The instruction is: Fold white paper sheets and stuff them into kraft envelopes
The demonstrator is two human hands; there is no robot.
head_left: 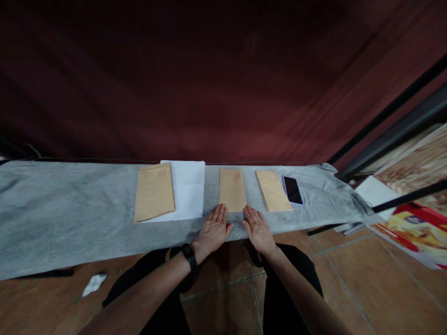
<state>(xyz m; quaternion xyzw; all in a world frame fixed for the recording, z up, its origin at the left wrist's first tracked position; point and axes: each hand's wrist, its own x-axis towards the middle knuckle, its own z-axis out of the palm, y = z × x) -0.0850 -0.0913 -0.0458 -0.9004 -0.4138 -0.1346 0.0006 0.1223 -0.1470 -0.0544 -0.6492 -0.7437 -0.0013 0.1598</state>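
A brown paper envelope [232,188] lies flat on the grey cloth, straight in front of me. My left hand [214,227] rests flat at its near left corner, fingers stretched out. At the near right corner lies my right hand [257,227], also flat with its fingers extended. Neither hand grips anything. To the right is a small stack of brown envelopes [274,190], slightly turned. On the left, a larger brown envelope [154,193] partly covers white paper sheets [189,190].
A phone [292,190] lies right of the envelope stack. Grey cloth [87,209] covers the long narrow table. Behind it hangs a dark red curtain [209,93]. Black metal bars [391,125] and a red and yellow box [415,230] stand at the right. Crumpled white paper [94,284] lies on the floor.
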